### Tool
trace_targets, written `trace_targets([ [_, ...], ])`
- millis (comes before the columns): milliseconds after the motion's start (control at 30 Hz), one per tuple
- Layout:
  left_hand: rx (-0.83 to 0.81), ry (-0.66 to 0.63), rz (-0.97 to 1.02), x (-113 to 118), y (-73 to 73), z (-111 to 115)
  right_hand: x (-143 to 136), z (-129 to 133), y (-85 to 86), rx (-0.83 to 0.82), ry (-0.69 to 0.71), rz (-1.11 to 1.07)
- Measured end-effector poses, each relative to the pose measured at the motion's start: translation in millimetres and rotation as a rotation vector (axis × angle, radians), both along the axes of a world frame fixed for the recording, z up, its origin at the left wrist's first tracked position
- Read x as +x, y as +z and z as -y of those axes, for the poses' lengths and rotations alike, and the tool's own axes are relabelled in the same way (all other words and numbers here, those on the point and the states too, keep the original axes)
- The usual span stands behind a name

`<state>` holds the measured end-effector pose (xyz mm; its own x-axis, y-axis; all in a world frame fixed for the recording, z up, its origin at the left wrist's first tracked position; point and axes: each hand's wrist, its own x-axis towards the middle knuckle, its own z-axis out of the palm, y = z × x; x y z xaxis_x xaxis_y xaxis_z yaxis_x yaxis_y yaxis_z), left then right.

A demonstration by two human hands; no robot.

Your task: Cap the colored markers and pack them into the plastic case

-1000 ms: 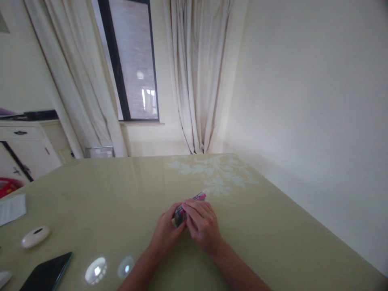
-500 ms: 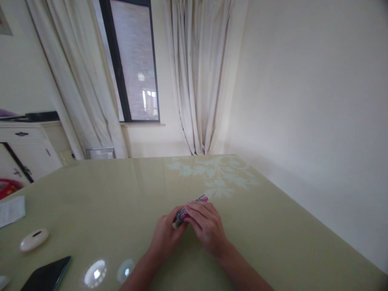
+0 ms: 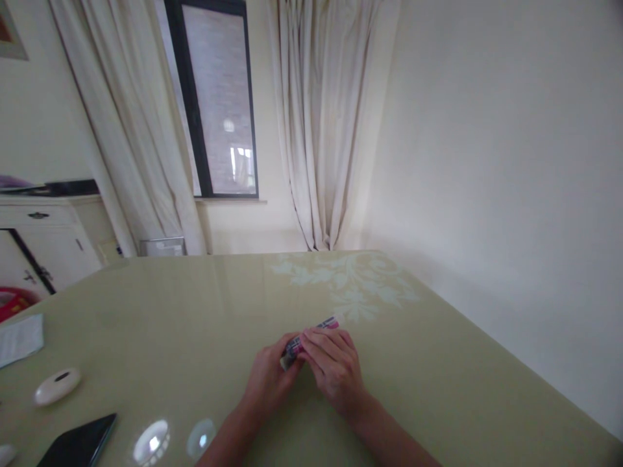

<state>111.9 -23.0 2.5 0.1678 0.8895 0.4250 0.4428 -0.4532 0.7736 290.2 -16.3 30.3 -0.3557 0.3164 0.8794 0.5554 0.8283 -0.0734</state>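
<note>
A slim tube (image 3: 329, 322) with pink, white and dark print is held slantwise above the table, its kind not readable. Its near end, pale and dark, rests in my left hand (image 3: 268, 368), whose fingers and thumb close round it. My right hand (image 3: 335, 363) wraps over the middle of the tube, fingers bent and pressed together. The far end sticks out beyond the right knuckles. Much of the tube's middle is covered by the right fingers. Both hands nearly meet at the thumbs.
The glossy green table (image 3: 195, 324) carries a dark phone-like slab (image 3: 80, 441), a white oval object (image 3: 57, 387) and papers (image 3: 20, 338) on the left. A red item (image 3: 17, 303) sits beyond the left edge. The wall (image 3: 511, 227) borders the right side.
The whole view has shifted slightly, moving the scene a little right and down. Both hands keep the same hold on the tube.
</note>
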Motion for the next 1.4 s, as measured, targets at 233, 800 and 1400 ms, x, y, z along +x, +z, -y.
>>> trace_targets([
  [233, 0.014, 0.022, -0.012, 0, 1.5, 1, 0, 2, -4.8, -0.135, 0.009, -0.057],
  [800, 0.641, 0.258, -0.379, -3, -5.4, 4, -30, 10, -18.6, -1.509, 0.645, -1.122],
  [1400, 0.674, 0.241, -0.335, 0, -0.8, 11, -27, 8, -25.8, -1.453, 0.673, -1.177],
])
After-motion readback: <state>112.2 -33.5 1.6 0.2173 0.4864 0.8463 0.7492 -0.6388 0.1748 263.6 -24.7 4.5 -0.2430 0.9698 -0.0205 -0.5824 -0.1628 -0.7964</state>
